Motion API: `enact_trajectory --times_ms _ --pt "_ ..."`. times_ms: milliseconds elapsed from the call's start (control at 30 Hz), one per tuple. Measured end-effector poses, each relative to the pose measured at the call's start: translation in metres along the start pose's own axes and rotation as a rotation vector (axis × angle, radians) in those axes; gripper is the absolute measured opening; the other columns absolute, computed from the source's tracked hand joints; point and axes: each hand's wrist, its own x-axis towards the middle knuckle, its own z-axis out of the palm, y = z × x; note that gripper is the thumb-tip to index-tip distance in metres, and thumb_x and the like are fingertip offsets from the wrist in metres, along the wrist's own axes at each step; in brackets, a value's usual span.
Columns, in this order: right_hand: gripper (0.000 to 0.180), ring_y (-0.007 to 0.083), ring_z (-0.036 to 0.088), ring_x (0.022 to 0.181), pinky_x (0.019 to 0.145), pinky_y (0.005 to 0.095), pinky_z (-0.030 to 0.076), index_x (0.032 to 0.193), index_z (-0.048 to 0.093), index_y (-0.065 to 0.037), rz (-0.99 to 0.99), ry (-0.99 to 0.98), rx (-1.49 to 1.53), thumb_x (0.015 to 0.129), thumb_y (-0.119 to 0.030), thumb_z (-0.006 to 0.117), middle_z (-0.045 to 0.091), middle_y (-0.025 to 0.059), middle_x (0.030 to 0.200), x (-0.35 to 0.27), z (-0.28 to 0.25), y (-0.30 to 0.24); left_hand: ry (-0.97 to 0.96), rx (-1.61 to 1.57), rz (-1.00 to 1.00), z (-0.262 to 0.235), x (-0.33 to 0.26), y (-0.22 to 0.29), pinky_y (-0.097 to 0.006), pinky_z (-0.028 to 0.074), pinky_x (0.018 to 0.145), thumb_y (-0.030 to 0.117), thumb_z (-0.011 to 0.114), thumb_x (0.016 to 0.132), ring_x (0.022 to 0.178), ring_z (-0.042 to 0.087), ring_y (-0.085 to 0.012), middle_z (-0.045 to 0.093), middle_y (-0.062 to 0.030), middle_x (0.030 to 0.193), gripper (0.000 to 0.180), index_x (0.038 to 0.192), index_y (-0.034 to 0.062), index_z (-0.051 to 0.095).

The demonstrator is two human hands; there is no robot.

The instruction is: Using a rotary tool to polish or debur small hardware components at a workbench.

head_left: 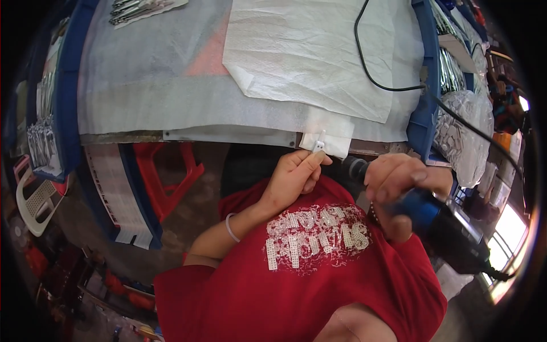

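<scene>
Closest to the camera is a red shirt (319,268) with shiny letters on the front. Both arms come up from it.

The right hand (399,185) is wrapped tight around a blue and black power tool (439,219). The tool's dark tip (354,168) sticks out toward the left hand. A black cord (456,117) runs from near the tool up and across the tabletop. The tool looks hard and a bit heavy, so a full grip around its fat blue middle seems the best way to hold it. Its smooth body could slip in a loose hand.

The left hand (293,176) is closed in a pinch. Its thumb and fingers hold a small silver metal piece (318,147) right at the near edge of the tabletop (188,137). The piece is just beside the tool's tip, but I cannot tell if they touch. It looks tiny, light and stiff, and easy to drop. Holding it by its lower end, like now, keeps fingers away from the tip.

Under the tabletop on the left stands a red plastic stool (168,176).

Farther off, the tabletop is covered with a thin grey sheet (142,97). A wrinkled white cloth (307,51) lies on top. At the far left corner lies a bunch of shiny metal tools (137,8). On the right, a clear bag (461,134) holds more silver pieces.
</scene>
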Motion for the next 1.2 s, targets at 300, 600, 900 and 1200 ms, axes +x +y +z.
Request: enact_trajectory --times_ms 300,600,900,1200 --pt "0.051 0.0149 0.049 0.056 0.054 0.0283 0.043 0.109 0.04 0.0 0.317 0.364 -0.12 0.077 -0.026 0.071 0.049 0.0056 0.068 -0.017 0.007 -0.017 -0.278 0.555 0.231 0.008 -0.055 0.069 -0.02 0.045 0.06 0.015 0.043 0.099 0.063 0.053 -0.007 0.048 -0.0049 0.091 0.031 0.121 -0.0017 0.055" --pt "0.048 0.0168 0.057 0.06 0.057 0.0267 0.048 0.109 0.041 -0.002 0.347 0.297 0.013 0.072 -0.01 0.071 0.054 0.008 0.067 -0.02 0.001 -0.029 0.263 0.933 0.825 -0.013 -0.042 0.256 -0.021 0.044 0.068 0.004 0.053 0.09 0.075 0.05 -0.0064 0.055 0.0017 0.084 0.019 0.109 0.0012 0.056" --pt "0.05 0.0162 0.059 0.061 0.057 0.0248 0.046 0.107 0.045 -0.004 0.473 0.417 -0.03 0.066 -0.009 0.074 0.06 0.0095 0.067 -0.022 -0.001 -0.03 0.294 1.438 0.935 -0.117 0.084 0.466 -0.023 0.044 0.068 0.005 0.062 0.081 0.073 0.054 -0.0085 0.061 -0.002 0.078 0.014 0.095 0.0017 0.062" --pt "0.049 0.0127 0.058 0.058 0.055 0.0242 0.045 0.106 0.048 -0.004 0.491 0.442 -0.07 0.066 -0.008 0.075 0.062 0.008 0.066 0.005 -0.006 -0.012 0.141 1.596 0.581 -0.164 0.149 0.522 -0.028 0.047 0.071 0.007 0.066 0.076 0.074 0.059 -0.0157 0.064 -0.0088 0.08 0.015 0.089 0.0015 0.067"
